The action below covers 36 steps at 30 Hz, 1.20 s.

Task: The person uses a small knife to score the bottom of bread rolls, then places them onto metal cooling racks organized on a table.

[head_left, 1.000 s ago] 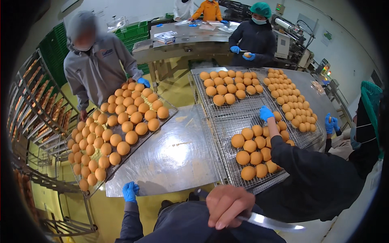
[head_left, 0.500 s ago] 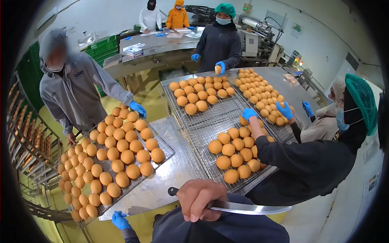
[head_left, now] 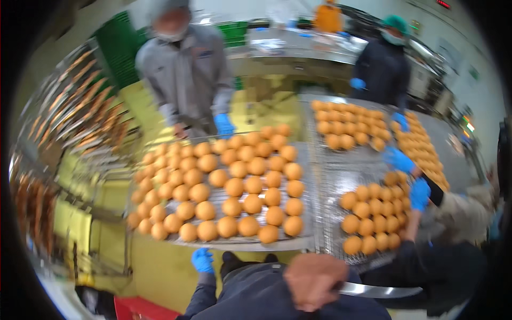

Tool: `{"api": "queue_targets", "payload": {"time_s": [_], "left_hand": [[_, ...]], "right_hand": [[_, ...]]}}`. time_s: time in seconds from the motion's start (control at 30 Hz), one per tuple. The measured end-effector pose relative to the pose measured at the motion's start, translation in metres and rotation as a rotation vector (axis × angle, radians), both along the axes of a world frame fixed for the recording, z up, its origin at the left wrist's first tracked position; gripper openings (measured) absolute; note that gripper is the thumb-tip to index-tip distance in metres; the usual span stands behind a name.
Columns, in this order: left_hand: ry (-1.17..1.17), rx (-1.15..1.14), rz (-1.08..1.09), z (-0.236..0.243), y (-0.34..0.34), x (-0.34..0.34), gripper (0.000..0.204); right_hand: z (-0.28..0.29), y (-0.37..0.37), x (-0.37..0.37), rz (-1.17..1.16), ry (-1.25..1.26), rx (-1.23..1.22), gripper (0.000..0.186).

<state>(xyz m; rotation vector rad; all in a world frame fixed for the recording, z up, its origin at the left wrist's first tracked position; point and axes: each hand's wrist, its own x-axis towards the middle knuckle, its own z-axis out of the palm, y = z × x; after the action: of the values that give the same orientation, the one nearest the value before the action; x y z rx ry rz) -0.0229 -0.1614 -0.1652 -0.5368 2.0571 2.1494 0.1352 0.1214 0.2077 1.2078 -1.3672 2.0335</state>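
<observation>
My bare right hand (head_left: 314, 280) is closed around a knife, held in front of my dark clothing. The knife's long, bright blade (head_left: 381, 290) points to the right, and its handle is hidden in my fist. My left hand (head_left: 202, 260), in a blue glove, hangs just off the table's near edge. Its fingers look loosely apart with nothing seen in them, though motion blurs them. Beyond it lies a wide tray of round golden buns (head_left: 234, 186). To the right, more buns (head_left: 373, 213) sit on a wire rack (head_left: 325, 234).
Across the table stands a person in grey (head_left: 186, 69), a gloved hand by the tray. Blue-gloved hands (head_left: 420, 193) work over the right rack. Another person in dark clothing (head_left: 381, 64) stands at the far right. A tall rack of trays (head_left: 80, 106) is on the left.
My view has swung left, so the tables appear further right. My right hand still grips the knife. At the right rack, a co-worker's gloved hands have shifted over the buns.
</observation>
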Motion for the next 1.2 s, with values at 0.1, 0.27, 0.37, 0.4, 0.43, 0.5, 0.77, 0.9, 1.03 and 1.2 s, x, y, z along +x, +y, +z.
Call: {"api": "queue_targets", "payload": {"time_s": [0.1, 0.27, 0.37, 0.4, 0.43, 0.5, 0.77, 0.9, 1.03, 1.2], "left_hand": [[-0.003, -0.008, 0.070, 0.000, -0.026, -0.002, 0.013], [-0.020, -0.027, 0.031, -0.017, -0.034, 0.024, 0.016], [0.020, -0.047, 0.054, -0.002, -0.010, 0.016, 0.016], [0.021, -0.028, 0.036, 0.000, -0.010, 0.014, 0.014], [0.018, -0.017, 0.035, 0.004, -0.006, 0.013, 0.014], [0.027, -0.012, 0.039, 0.012, -0.006, 0.015, 0.014], [0.112, -0.053, 0.026, 0.039, -0.007, 0.001, 0.010], [0.223, -0.111, -0.029, 0.037, 0.002, -0.010, 0.008], [0.310, -0.141, -0.039, 0.029, 0.008, -0.007, 0.008], [0.605, -0.575, -0.321, 0.069, 0.039, 0.027, 0.022]], "right_hand": [[-0.008, -0.007, -0.027, 0.004, -0.003, -0.033, 0.012], [-0.012, -0.009, -0.013, 0.273, -0.022, -0.019, 0.010], [-0.030, 0.015, -0.003, 0.184, 0.007, -0.088, 0.008], [-0.039, 0.023, 0.005, 0.056, -0.038, -0.080, 0.010], [-0.052, 0.032, 0.016, 0.006, -0.206, -0.074, 0.012], [-0.077, 0.029, 0.032, -0.315, -0.359, -0.089, 0.008], [-0.218, 0.031, 0.052, -1.039, -1.350, 0.072, 0.014], [-0.260, 0.039, 0.058, -1.166, -1.375, 0.202, 0.019], [-0.262, 0.042, 0.056, -1.244, -1.353, 0.202, 0.018], [-0.244, 0.037, 0.049, -1.100, -1.429, -0.015, 0.015]]}}
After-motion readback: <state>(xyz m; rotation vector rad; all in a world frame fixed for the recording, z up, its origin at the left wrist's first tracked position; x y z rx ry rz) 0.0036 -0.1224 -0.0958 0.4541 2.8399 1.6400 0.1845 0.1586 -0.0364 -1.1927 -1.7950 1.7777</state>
